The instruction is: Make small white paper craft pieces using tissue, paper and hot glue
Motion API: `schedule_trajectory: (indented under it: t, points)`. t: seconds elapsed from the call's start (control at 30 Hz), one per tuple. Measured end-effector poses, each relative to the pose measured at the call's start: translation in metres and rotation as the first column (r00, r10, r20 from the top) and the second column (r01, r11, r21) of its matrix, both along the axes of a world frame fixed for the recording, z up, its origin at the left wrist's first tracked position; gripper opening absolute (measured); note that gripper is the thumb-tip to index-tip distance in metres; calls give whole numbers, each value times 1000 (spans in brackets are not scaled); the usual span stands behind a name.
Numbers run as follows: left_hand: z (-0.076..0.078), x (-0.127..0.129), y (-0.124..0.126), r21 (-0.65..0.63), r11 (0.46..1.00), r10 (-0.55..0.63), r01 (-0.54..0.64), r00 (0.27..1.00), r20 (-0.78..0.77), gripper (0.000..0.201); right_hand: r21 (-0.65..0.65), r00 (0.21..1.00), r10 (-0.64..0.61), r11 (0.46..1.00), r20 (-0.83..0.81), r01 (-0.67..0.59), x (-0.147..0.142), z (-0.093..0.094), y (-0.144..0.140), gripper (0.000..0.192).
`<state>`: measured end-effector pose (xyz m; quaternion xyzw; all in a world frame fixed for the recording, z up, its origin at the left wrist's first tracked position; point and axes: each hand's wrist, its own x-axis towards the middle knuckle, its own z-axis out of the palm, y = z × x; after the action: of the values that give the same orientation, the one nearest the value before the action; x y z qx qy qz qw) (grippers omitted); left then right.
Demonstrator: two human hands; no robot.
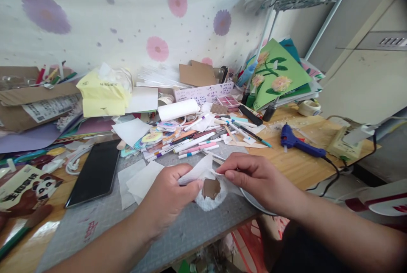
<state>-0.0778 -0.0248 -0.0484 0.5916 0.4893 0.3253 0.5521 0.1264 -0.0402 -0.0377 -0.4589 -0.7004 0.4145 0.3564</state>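
My left hand [173, 190] is closed on a thin sheet of white paper [202, 169], held between thumb and fingers with one corner pointing up. My right hand [254, 175] is closed in a pinch on a small white paper end at the sheet's right side. Right under the fingertips is a brown cardboard piece [211, 188] with crumpled white paper [208, 203] around its edge. More thin white sheets [144, 182] lie on the grey mat to the left of my left hand. A round plate's rim [259, 207] shows partly beneath my right hand.
Markers [197, 143] are heaped behind my hands, beside a white roll [178, 110]. A black phone [95, 173] lies left. A blue glue gun [300, 141] with its cord and a power strip [345, 146] are at the right. The table's front edge runs below my hands.
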Motion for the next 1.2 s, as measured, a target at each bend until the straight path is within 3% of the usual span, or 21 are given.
schedule_trajectory:
  t: [0.1,0.2,0.27,0.4,0.5,0.57,0.63,0.73,0.83,0.97,1.2]
  points:
    - [-2,0,0,-23,1000,7,-6,999,40,10,-154,985,-18,988,-174,-9,4,-3,1,18]
    - [-4,0,-1,-42,999,-2,4,998,62,11,-361,915,-135,932,-379,-13,6,-8,3,20]
    - [-5,0,-1,-47,999,-13,15,999,51,12,-421,895,-167,907,-413,-25,6,-11,4,22]
    - [-6,-2,1,-4,999,-38,37,997,-61,13,-409,962,-103,913,-255,-11,1,-11,5,17]
    - [-7,-2,2,3,1000,-29,29,993,-113,14,-398,975,-120,917,-189,36,-4,-10,6,8]
    - [-7,-1,2,-17,1000,-2,1,999,-51,13,-406,975,-136,912,-173,55,-8,-9,8,6]
    - [-7,2,1,-76,997,39,-31,994,104,10,-416,974,-155,906,-162,75,-11,-10,10,7]
    - [-6,6,0,-228,973,120,-34,919,376,22,-468,959,-192,880,-208,75,-15,-11,12,9]
    - [-7,10,-3,-331,943,151,40,834,530,23,-487,923,-234,871,-307,60,-17,-13,14,10]
    - [-9,12,-5,-373,922,146,102,801,581,18,-483,882,-255,875,-397,35,-18,-15,14,12]
    - [-7,12,-3,-350,937,169,20,847,503,15,-527,876,-239,850,-419,-20,-16,-14,12,23]
